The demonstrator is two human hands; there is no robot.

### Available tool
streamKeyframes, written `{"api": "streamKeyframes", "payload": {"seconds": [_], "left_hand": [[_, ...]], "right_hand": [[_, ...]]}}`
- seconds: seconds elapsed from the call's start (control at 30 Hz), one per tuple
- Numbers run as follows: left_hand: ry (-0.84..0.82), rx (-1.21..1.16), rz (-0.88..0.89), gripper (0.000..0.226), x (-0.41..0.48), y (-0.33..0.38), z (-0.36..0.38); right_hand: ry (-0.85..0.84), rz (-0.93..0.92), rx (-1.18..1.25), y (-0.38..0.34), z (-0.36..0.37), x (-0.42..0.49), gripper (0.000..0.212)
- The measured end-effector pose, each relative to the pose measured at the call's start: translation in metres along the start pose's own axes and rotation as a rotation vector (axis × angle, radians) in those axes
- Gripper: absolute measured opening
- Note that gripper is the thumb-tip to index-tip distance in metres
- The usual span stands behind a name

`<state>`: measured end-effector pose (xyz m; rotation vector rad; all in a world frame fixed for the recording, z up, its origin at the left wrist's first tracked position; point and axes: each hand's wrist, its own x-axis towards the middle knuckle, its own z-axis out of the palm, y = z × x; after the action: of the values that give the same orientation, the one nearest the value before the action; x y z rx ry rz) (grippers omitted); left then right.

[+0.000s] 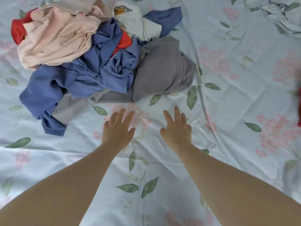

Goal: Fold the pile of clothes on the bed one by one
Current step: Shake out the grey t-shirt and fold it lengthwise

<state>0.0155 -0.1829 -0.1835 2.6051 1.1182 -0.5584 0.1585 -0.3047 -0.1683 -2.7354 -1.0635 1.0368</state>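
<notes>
Crumpled soft cloth pile (97, 59) at 11 o'clock on the floral cotton bed sheet (228, 111); left hand (117, 129) and right hand (176, 130) flat, fingers spread wide, holding nothing.

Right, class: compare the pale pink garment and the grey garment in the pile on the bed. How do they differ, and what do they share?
The pale pink garment lies at the far left of the pile; the grey garment sits at its near right. The pale pink garment is heavily crumpled; the grey garment drapes in smoother, broader folds. Both lie unfolded, untouched by the left hand or right hand.
</notes>
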Motion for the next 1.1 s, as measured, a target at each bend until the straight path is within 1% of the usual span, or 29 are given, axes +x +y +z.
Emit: {"api": "streamKeyframes", "payload": {"seconds": [0.07,0.2,0.27,0.37,0.5,0.6,0.7,0.83,0.93,1.0,1.07,1.1], "left_hand": [[0.021,-0.015,-0.007,0.062,0.007,-0.009,-0.003],[0.062,-0.092,-0.012,0.065,0.017,-0.017,-0.010],[0.068,-0.083,0.015,0.067,0.023,-0.017,-0.013],[0.037,-0.054,0.098,0.069,0.039,-0.010,-0.018],[-0.129,-0.169,0.169,0.076,0.064,0.010,-0.020],[-0.214,-0.076,0.170,0.080,0.077,0.016,-0.013],[-0.226,-0.098,0.133,0.079,0.076,0.015,-0.011],[-0.203,-0.305,0.109,0.076,0.062,0.014,-0.018],[-0.129,-0.466,0.082,0.073,0.055,0.016,-0.031],[0.048,-0.586,0.009,0.060,0.054,0.018,-0.038],[0.253,-0.663,-0.143,0.044,0.059,0.017,-0.044],[0.298,-0.673,-0.219,0.042,0.065,0.015,-0.045]], "right_hand": [[-0.050,0.007,-0.018,-0.007,-0.003,0.015,0.067],[-0.289,0.096,0.026,-0.009,-0.003,0.038,0.073],[-0.340,0.094,0.007,-0.005,-0.001,0.043,0.077],[-0.375,0.083,-0.006,0.001,-0.001,0.048,0.084],[-0.379,0.071,-0.018,0.004,0.009,0.049,0.098],[-0.363,0.048,-0.030,0.007,0.016,0.049,0.103],[-0.382,0.038,-0.009,0.009,0.011,0.050,0.104],[-0.432,0.008,0.043,0.012,-0.003,0.049,0.097],[-0.426,-0.012,0.131,0.017,-0.018,0.048,0.084],[-0.414,-0.023,0.205,0.021,-0.024,0.043,0.079],[-0.396,-0.036,0.307,0.025,-0.025,0.037,0.075],[-0.390,-0.046,0.340,0.028,-0.024,0.035,0.074]]}}
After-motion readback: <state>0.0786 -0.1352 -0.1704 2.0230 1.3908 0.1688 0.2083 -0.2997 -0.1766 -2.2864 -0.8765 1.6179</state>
